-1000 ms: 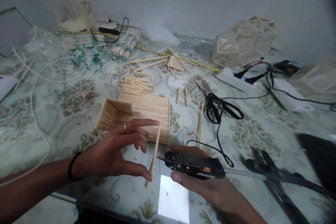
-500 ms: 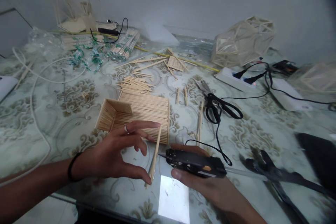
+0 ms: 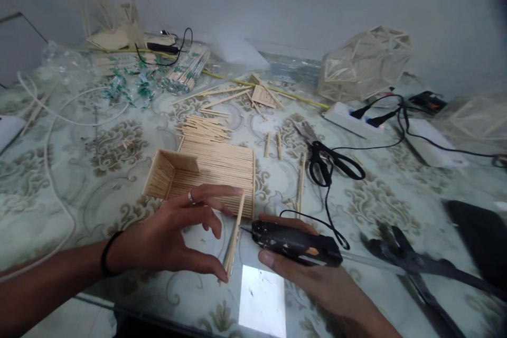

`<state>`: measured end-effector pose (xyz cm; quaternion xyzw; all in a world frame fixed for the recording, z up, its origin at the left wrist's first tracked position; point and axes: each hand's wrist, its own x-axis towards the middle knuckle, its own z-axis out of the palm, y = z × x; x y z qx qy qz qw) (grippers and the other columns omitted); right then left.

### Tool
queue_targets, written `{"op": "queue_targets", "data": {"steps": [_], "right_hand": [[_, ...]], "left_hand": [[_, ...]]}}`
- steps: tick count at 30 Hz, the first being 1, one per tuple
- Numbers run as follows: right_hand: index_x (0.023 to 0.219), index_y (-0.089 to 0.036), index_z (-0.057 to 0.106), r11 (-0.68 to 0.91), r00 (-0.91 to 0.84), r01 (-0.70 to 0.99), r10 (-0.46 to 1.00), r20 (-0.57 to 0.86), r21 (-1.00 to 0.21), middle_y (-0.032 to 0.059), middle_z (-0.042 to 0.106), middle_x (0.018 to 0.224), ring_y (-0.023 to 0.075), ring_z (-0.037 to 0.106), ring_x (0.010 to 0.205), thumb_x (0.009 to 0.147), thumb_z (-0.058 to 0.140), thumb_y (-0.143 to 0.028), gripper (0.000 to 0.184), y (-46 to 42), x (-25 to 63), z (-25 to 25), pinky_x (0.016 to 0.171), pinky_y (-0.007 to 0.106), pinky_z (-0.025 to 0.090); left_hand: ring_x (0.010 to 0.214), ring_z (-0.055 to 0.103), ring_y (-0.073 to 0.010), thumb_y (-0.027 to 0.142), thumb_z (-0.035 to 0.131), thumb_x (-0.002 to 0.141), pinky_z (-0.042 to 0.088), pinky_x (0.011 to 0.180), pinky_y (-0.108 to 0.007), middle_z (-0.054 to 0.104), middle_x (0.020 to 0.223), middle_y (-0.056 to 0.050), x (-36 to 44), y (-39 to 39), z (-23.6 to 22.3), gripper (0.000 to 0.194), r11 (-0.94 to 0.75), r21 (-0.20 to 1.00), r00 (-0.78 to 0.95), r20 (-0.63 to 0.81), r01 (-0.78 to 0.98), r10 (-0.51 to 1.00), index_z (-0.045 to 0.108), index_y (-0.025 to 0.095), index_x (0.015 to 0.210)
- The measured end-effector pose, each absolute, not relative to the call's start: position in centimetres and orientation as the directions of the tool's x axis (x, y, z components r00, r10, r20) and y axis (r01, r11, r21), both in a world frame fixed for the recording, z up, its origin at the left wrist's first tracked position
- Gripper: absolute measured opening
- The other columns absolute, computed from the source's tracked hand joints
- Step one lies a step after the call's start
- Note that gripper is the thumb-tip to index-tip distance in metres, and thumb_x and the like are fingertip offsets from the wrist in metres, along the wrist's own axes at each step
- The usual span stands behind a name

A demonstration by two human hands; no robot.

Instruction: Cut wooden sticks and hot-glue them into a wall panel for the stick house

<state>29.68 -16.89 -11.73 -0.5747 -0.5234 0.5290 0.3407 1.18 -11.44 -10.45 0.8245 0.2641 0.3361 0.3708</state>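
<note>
The left hand (image 3: 170, 235) held a thin wooden piece (image 3: 235, 237) by its two ends. The thumb pressed on the near end and a fingertip pressed on the far end, so the piece was pinched in between. It leaned at a slant over the table (image 3: 130, 296), in front of a flat wooden floor made of sticks (image 3: 225, 169). Two small walls stood up at the floor's left side.

The right hand (image 3: 317, 282) was wrapped around a black glue gun (image 3: 297, 243), with the fingers on the far side and the thumb on the near side. I can't tell if a finger was squeezing the trigger. The gun's tip pointed left at the middle of the wooden piece. It was very close — I can't tell if it was touching. A clear stick (image 3: 370, 262) poked out of the gun's back end.

Black-handled scissors (image 3: 335, 161) lay past the gun, with their blades pointing away. A pile of short sticks (image 3: 204, 128) lay just behind the wooden floor — all messy, pointing different ways.
</note>
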Motion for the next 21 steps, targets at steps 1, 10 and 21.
{"op": "queue_targets", "data": {"steps": [1,10,21], "right_hand": [[0.114,-0.030,0.084,-0.214,-0.104,0.245,0.964,-0.246,-0.945,0.0073,0.083,0.118,0.0328,0.079,0.110,0.077,0.093,-0.049,0.043,-16.89,29.68,-11.78,0.102,0.052,0.065],[0.116,-0.030,0.084,-0.218,-0.120,0.263,0.959,-0.256,-0.940,0.0082,0.084,0.118,0.0337,0.080,0.109,0.078,0.091,-0.057,0.047,-16.55,29.74,-11.79,0.100,0.052,0.067],[0.119,-0.029,0.084,-0.185,-0.090,0.283,0.972,-0.218,-0.941,0.0096,0.083,0.123,0.0343,0.079,0.113,0.081,0.089,-0.060,0.049,-16.53,29.73,-11.87,0.105,0.054,0.065]], "left_hand": [[0.140,0.069,-0.0358,0.041,0.099,0.078,0.063,0.113,-0.048,0.080,0.124,-0.009,1.20,-11.45,-10.40,0.041,-0.587,0.789,0.637,0.359,0.183,0.682,0.066,0.022,0.094],[0.137,0.071,-0.0350,0.041,0.101,0.075,0.065,0.111,-0.043,0.080,0.122,-0.008,1.10,-11.62,-10.81,0.044,-0.602,0.776,0.641,0.367,0.190,0.675,0.065,0.025,0.094],[0.138,0.069,-0.0310,0.044,0.099,0.076,0.062,0.114,-0.039,0.078,0.126,-0.010,1.06,-11.75,-11.04,0.043,-0.587,0.792,0.654,0.356,0.167,0.667,0.066,0.022,0.093]]}}
